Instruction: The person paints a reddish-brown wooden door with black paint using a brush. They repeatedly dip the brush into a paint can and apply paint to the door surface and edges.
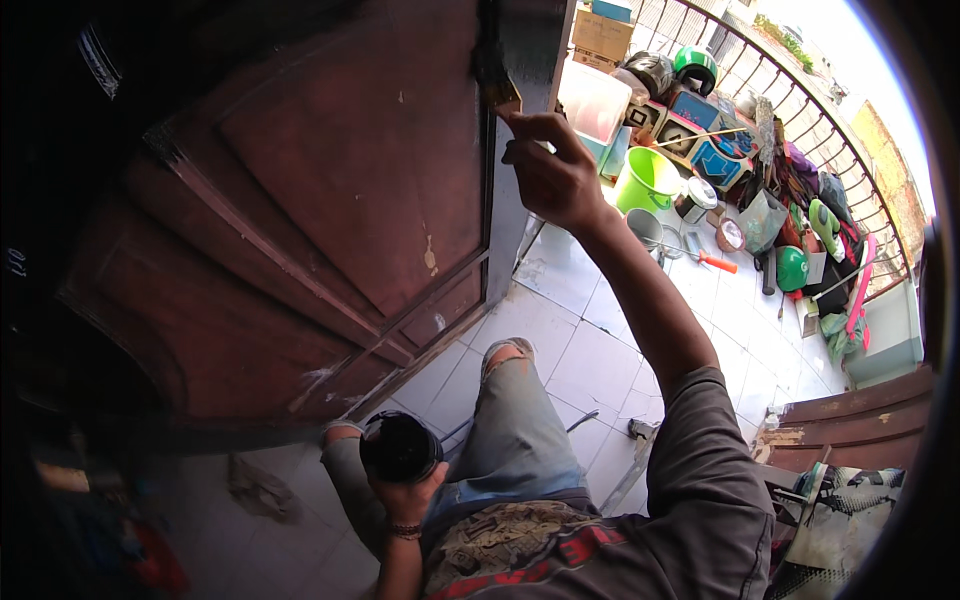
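Note:
My right hand [560,172] is raised and closed around the handle of a paintbrush [499,85]. Its dark, paint-laden bristles meet the edge of a brown panelled wooden door [340,150]. Black paint covers the upper and left parts of that door, while the middle panels show bare reddish brown with pale scuffs. Low in front of my lap, my left hand [408,492] grips a round can of black paint [400,447], its open top facing up. The fingers under the can are partly hidden.
On the white tiled floor [590,355] to the right stand a lime-green bucket [645,182], a grey pail [643,228] and a paint can [695,200]. Helmets [697,68], boxes and bags crowd the curved railing [800,75]. A crumpled cloth [262,488] lies at lower left.

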A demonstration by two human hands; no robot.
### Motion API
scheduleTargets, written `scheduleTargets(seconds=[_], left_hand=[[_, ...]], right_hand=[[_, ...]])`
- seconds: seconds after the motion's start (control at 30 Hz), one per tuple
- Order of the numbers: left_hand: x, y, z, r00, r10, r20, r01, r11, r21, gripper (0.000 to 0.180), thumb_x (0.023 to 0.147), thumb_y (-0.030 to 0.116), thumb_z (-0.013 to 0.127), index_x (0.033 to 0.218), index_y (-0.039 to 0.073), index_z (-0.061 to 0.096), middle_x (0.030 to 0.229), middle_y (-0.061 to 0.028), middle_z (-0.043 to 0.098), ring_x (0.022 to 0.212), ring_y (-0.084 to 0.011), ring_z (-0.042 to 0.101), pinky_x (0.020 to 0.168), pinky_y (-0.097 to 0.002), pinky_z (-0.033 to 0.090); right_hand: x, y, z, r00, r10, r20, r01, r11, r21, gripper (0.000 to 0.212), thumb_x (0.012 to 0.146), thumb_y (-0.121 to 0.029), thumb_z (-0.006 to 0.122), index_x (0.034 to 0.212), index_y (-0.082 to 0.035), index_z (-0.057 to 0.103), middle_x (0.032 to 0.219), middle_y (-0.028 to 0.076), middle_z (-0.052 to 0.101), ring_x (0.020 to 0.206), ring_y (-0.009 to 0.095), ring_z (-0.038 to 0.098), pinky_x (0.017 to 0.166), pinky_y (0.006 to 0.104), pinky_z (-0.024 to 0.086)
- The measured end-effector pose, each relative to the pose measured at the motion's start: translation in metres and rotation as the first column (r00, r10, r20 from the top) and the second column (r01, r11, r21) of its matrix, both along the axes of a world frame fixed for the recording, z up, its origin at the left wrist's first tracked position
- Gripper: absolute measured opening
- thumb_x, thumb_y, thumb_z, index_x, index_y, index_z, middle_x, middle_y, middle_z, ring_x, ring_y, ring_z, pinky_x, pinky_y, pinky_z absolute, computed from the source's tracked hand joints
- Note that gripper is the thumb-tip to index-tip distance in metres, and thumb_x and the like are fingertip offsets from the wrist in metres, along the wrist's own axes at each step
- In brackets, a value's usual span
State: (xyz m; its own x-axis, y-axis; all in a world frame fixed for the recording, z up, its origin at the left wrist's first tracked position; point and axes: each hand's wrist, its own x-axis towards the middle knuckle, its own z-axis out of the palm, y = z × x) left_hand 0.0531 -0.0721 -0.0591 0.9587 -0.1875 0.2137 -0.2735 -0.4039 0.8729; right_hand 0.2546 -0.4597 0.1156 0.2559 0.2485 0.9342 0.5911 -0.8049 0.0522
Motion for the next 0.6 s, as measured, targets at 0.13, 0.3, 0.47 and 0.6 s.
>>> scheduleTargets(seconds=[0.13, 0.3, 0.47, 0.6], left_hand=[[0.003, -0.008, 0.030, 1.000, 0.011, 0.009, -0.012, 1.000, 0.024, 0.097, 0.061, 0.018, 0.091, 0.142, -0.002, 0.042, 0.132, -0.0115, 0.058, 0.126, -0.0253, 0.054, 0.117, -0.0410, 0.031], [0.004, -0.011, 0.015, 0.980, 0.036, -0.197, -0.060, 0.991, -0.118, 0.099, 0.062, 0.018, 0.092, 0.144, -0.001, 0.039, 0.134, -0.0119, 0.056, 0.131, -0.0253, 0.050, 0.119, -0.0409, 0.027], [0.009, -0.005, -0.005, 0.995, -0.057, -0.081, 0.065, 0.992, 0.111, 0.105, 0.061, 0.016, 0.093, 0.146, -0.001, 0.035, 0.139, -0.0123, 0.050, 0.131, -0.0239, 0.048, 0.116, -0.0401, 0.031], [0.015, -0.016, 0.005, 0.986, -0.014, -0.164, 0.012, 1.000, -0.016, 0.108, 0.062, 0.018, 0.094, 0.148, -0.001, 0.032, 0.141, -0.0125, 0.046, 0.133, -0.0253, 0.045, 0.117, -0.0404, 0.029]], right_hand=[[-0.022, 0.019, -0.065, 0.996, 0.021, -0.090, -0.007, 0.989, 0.147, 0.026, 0.072, 0.012, 0.069, 0.093, -0.004, 0.069, 0.105, 0.016, 0.064, 0.092, 0.029, 0.069, 0.073, 0.0350, 0.058], [-0.015, 0.045, -0.003, 0.947, -0.133, 0.292, 0.033, 0.946, 0.323, 0.025, 0.078, 0.010, 0.075, 0.099, 0.001, 0.068, 0.104, 0.020, 0.070, 0.093, 0.026, 0.071, 0.079, 0.0318, 0.057], [0.019, 0.029, -0.033, 0.983, -0.085, 0.160, 0.014, 0.916, 0.401, 0.027, 0.081, 0.009, 0.072, 0.104, -0.002, 0.064, 0.109, 0.024, 0.070, 0.094, 0.027, 0.073, 0.077, 0.0297, 0.057], [0.007, 0.042, -0.068, 0.985, -0.094, 0.147, 0.011, 0.875, 0.484, 0.031, 0.078, 0.006, 0.074, 0.105, -0.003, 0.062, 0.100, 0.018, 0.070, 0.089, 0.028, 0.073, 0.073, 0.0320, 0.060]])
